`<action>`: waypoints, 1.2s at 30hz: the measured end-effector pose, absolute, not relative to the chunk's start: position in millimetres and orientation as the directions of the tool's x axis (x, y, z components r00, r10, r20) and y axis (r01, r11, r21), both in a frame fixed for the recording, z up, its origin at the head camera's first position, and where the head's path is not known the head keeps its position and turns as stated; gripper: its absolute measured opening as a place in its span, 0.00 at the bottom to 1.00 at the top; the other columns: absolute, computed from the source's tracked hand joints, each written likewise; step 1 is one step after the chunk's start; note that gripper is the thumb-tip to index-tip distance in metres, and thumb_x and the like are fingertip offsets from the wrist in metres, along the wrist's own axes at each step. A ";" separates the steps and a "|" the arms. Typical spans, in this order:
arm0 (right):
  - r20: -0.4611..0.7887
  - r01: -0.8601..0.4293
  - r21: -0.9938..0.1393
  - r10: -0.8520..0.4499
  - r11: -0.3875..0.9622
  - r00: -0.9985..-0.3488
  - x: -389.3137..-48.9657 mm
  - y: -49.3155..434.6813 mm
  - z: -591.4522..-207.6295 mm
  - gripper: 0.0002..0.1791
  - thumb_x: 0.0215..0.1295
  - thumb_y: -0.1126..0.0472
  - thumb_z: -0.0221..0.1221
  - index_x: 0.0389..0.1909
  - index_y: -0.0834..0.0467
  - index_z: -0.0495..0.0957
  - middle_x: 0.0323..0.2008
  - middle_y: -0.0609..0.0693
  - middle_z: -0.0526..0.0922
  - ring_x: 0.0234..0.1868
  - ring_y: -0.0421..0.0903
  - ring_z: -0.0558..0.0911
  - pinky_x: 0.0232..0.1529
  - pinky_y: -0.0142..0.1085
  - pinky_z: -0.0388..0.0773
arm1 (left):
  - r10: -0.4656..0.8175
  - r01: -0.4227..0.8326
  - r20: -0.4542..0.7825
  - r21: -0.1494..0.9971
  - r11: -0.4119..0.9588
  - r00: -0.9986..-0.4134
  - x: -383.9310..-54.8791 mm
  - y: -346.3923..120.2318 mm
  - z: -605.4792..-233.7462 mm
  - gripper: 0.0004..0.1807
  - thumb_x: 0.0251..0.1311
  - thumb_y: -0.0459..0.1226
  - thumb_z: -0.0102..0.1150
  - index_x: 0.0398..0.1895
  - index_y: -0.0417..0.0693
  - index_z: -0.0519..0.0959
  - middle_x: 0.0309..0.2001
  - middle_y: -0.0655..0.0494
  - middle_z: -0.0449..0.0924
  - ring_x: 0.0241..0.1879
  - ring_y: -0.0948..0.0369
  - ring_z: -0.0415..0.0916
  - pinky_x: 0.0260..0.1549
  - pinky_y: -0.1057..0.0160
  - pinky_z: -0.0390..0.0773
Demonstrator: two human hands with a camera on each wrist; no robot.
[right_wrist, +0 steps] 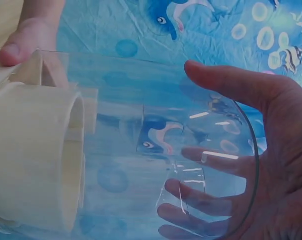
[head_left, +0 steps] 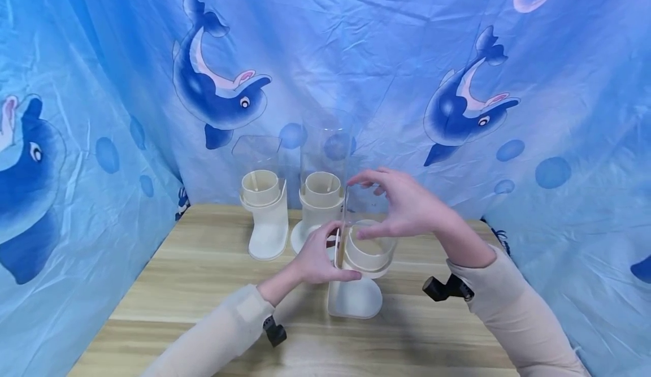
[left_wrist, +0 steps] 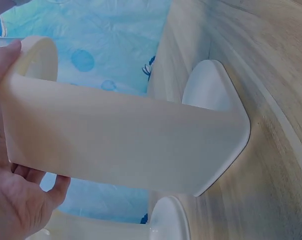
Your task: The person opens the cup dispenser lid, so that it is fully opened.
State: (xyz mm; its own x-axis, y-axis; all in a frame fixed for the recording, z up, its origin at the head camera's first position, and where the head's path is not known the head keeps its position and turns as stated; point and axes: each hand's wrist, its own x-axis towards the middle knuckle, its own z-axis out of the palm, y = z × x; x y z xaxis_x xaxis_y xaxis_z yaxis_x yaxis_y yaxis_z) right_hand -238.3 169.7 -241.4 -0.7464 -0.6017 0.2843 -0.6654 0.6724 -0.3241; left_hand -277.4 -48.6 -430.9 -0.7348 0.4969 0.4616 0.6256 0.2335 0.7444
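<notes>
A white stand with a tall flat back and rounded foot is upright on the table. My left hand grips the top of its back, thumb at the front by the cream ring. In the left wrist view, its fingers curl behind the back panel. A clear plastic cylinder sits at the ring's open end. My right hand holds this cylinder around its upper end, thumb on one side and fingers spread round the other, seen through the plastic in the right wrist view.
Behind stand two similar white stands, one at left under a clear angular hopper, one in the middle under a tall clear tube. A blue dolphin-print curtain surrounds the wooden table.
</notes>
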 end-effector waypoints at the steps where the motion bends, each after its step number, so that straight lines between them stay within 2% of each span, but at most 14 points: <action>1: 0.281 -0.664 -0.328 -0.602 0.672 -0.747 -238.2 170.0 -241.4 0.48 0.46 0.45 0.83 0.71 0.46 0.76 0.63 0.48 0.82 0.63 0.51 0.81 0.60 0.50 0.83 | 0.497 0.632 0.469 0.740 0.230 -0.730 -277.5 -48.4 -430.8 0.51 0.34 0.47 0.90 0.66 0.47 0.74 0.58 0.56 0.83 0.59 0.59 0.82 0.61 0.59 0.85; 7: 0.252 -0.670 -0.340 -0.623 0.660 -0.741 -238.7 174.3 -241.3 0.46 0.46 0.46 0.83 0.70 0.42 0.77 0.54 0.50 0.78 0.55 0.49 0.78 0.53 0.47 0.81 | 0.520 0.664 0.504 0.726 0.177 -0.689 -278.0 -47.4 -430.2 0.49 0.35 0.45 0.90 0.64 0.47 0.74 0.55 0.54 0.83 0.56 0.59 0.83 0.59 0.59 0.87; 10: 0.240 -0.675 -0.339 -0.634 0.655 -0.735 -241.0 172.8 -242.4 0.45 0.45 0.46 0.83 0.68 0.40 0.77 0.50 0.51 0.75 0.54 0.49 0.76 0.48 0.44 0.78 | 0.534 0.642 0.476 0.746 0.176 -0.699 -277.4 -50.9 -430.2 0.50 0.35 0.45 0.90 0.66 0.47 0.74 0.57 0.54 0.82 0.57 0.59 0.82 0.60 0.58 0.86; 16: 0.209 -0.654 -0.369 -0.626 0.661 -0.751 -241.6 168.9 -242.5 0.44 0.44 0.46 0.84 0.65 0.38 0.75 0.50 0.53 0.73 0.60 0.53 0.77 0.50 0.46 0.81 | 0.556 0.583 0.411 0.794 0.171 -0.723 -276.1 -60.0 -427.7 0.51 0.35 0.43 0.89 0.68 0.47 0.73 0.61 0.52 0.80 0.62 0.56 0.78 0.63 0.50 0.84; 20: 0.196 -0.645 -0.393 -0.626 0.655 -0.755 -240.5 170.3 -240.5 0.45 0.45 0.48 0.84 0.66 0.40 0.75 0.51 0.54 0.72 0.61 0.54 0.78 0.52 0.48 0.83 | 0.556 0.599 0.422 0.781 0.179 -0.716 -277.2 -60.6 -428.3 0.50 0.36 0.45 0.89 0.66 0.48 0.73 0.61 0.52 0.79 0.62 0.56 0.78 0.62 0.52 0.85; 27: 0.233 -0.676 -0.368 -0.641 0.638 -0.731 -241.0 169.0 -242.1 0.44 0.48 0.46 0.83 0.68 0.40 0.77 0.57 0.50 0.78 0.56 0.49 0.78 0.54 0.48 0.84 | 0.539 0.626 0.470 0.766 0.144 -0.699 -279.5 -57.8 -432.2 0.51 0.35 0.44 0.89 0.67 0.44 0.74 0.59 0.49 0.82 0.59 0.57 0.81 0.59 0.53 0.87; 31: 0.261 -0.662 -0.386 -0.612 0.643 -0.746 -240.1 165.4 -245.8 0.43 0.47 0.46 0.83 0.69 0.43 0.81 0.59 0.51 0.81 0.55 0.49 0.84 0.56 0.50 0.87 | 0.542 0.635 0.477 0.760 0.142 -0.692 -280.5 -58.0 -433.2 0.49 0.34 0.43 0.89 0.65 0.48 0.75 0.56 0.54 0.83 0.57 0.59 0.81 0.59 0.56 0.87; 36: 0.260 -0.641 -0.366 -0.587 0.675 -0.767 -240.9 159.4 -243.2 0.42 0.45 0.43 0.83 0.67 0.42 0.83 0.59 0.51 0.85 0.51 0.48 0.86 0.49 0.46 0.87 | 0.549 0.633 0.470 0.760 0.147 -0.691 -279.2 -59.9 -431.0 0.49 0.33 0.43 0.90 0.65 0.49 0.75 0.58 0.56 0.83 0.59 0.59 0.81 0.61 0.55 0.86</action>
State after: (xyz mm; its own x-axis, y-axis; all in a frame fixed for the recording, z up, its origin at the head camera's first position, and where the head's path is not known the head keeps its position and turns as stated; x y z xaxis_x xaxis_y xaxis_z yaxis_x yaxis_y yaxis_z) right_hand -240.9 159.4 -243.2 -0.7667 -0.5871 0.2600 -0.6408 0.6748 -0.3661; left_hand -279.2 -59.9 -431.0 -0.6911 0.5490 0.4701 0.6335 0.1470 0.7597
